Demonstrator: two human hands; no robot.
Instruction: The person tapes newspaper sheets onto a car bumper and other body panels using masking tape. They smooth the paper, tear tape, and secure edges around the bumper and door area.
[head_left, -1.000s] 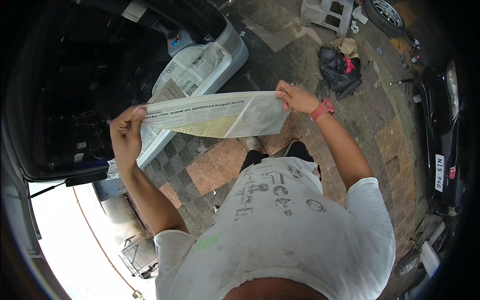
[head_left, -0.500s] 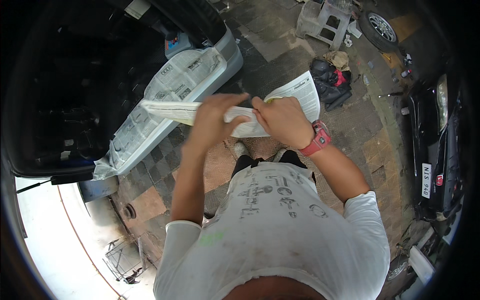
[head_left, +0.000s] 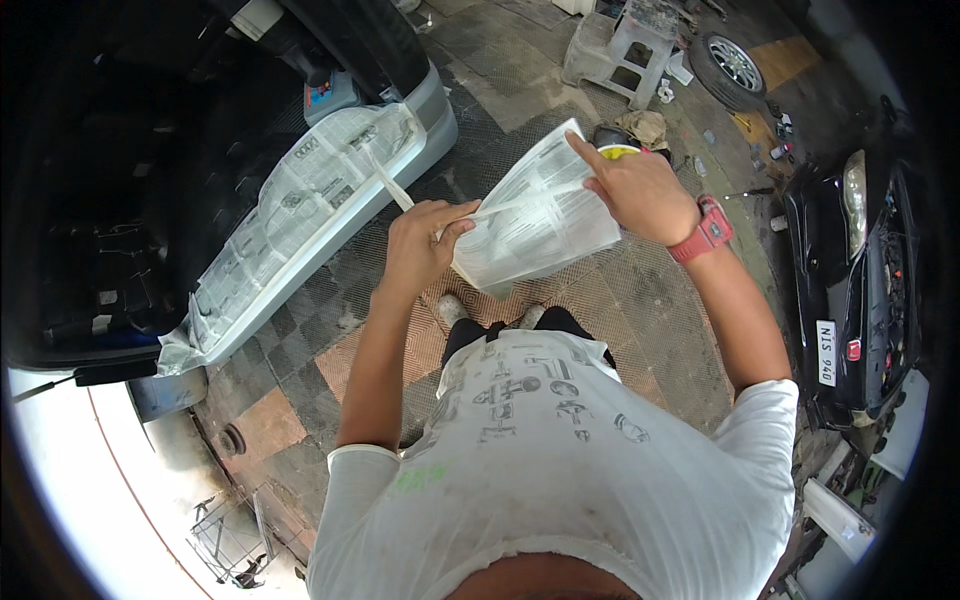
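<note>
Rightward, away from my left hand [head_left: 425, 240], my right hand [head_left: 648, 195] had moved since half a second before, with the newspaper [head_left: 540, 235] spread between them above the floor [head_left: 690, 330]. I judged this a folding step, calling next for lining up edges. My left grip was clamped on the newspaper; my right touched its upper corner, thumb and forefinger parted, whether pinching I couldn't tell.

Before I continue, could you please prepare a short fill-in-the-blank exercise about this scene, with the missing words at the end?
1. The left hand grips the newspaper at its ____ side.
2. Behind the right hand, a ____ watch circles the wrist.
3. The car at the picture's right side is ____.
4. The wheel lies to the ____ of the stool.

Missing words: left; red; black; right.
</note>
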